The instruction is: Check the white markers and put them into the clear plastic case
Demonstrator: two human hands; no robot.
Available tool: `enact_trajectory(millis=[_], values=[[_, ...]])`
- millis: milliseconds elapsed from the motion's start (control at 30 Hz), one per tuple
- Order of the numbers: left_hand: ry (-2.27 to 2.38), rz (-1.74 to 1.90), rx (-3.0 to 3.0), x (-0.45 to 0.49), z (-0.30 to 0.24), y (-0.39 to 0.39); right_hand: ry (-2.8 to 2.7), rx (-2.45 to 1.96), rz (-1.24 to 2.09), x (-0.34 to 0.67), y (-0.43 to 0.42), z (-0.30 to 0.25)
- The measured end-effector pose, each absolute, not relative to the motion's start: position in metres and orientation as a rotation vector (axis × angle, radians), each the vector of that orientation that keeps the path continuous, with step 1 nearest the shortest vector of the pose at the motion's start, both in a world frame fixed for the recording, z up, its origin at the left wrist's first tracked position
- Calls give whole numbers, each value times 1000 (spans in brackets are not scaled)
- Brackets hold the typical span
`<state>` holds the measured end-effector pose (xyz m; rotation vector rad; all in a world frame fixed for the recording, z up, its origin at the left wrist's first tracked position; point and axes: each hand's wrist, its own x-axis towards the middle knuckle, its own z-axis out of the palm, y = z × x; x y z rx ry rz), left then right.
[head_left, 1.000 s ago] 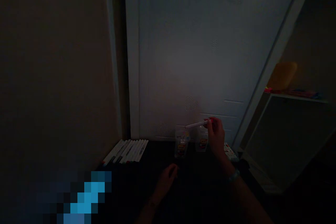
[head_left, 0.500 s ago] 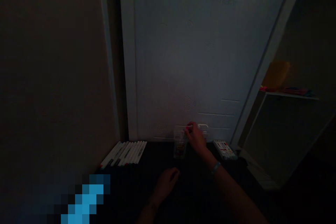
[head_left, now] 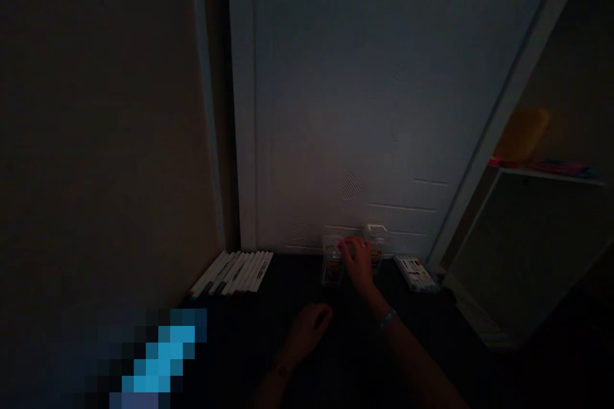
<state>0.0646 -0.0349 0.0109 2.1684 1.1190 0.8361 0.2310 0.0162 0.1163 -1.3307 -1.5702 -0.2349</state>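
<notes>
My right hand (head_left: 359, 262) reaches forward over the dark table, its fingers pinched at the top of a clear plastic case (head_left: 332, 271) with a dark printed label. A small pink thing (head_left: 341, 244) shows at the fingertips; its kind is too small and dim to tell. Just right of that hand stands a second clear case (head_left: 377, 249) with a pale handle, partly covered by the hand. Nearer to me, my left hand (head_left: 311, 324) rests low over the table, thumb and fingers curled together. Whether anything is in it cannot be made out.
A row of white markers (head_left: 240, 271) lies at the left of the dark table (head_left: 288, 281). At the right is a flat pack of markers (head_left: 416, 273). A white panelled door (head_left: 336, 108) rises behind. Further right, a shelf (head_left: 551, 174) holds an orange object (head_left: 522, 134).
The view has shifted slightly. My right hand has drawn a little lower and nearer, so more of the right-hand case shows. My left hand has hardly moved.
</notes>
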Motion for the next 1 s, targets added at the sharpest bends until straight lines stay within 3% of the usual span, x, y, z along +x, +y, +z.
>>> enact_trajectory(millis=[233, 467, 1000], values=[[1111, 867, 2192, 63, 12, -37, -1304, -1275, -19, 236, -22, 57], [1135, 848, 2257, 66, 17, -42, -1263, -1370, 591, 243, -35, -3], [1165, 777, 2283, 66, 16, -42, -1702, -1519, 393, 234, -38, 4]])
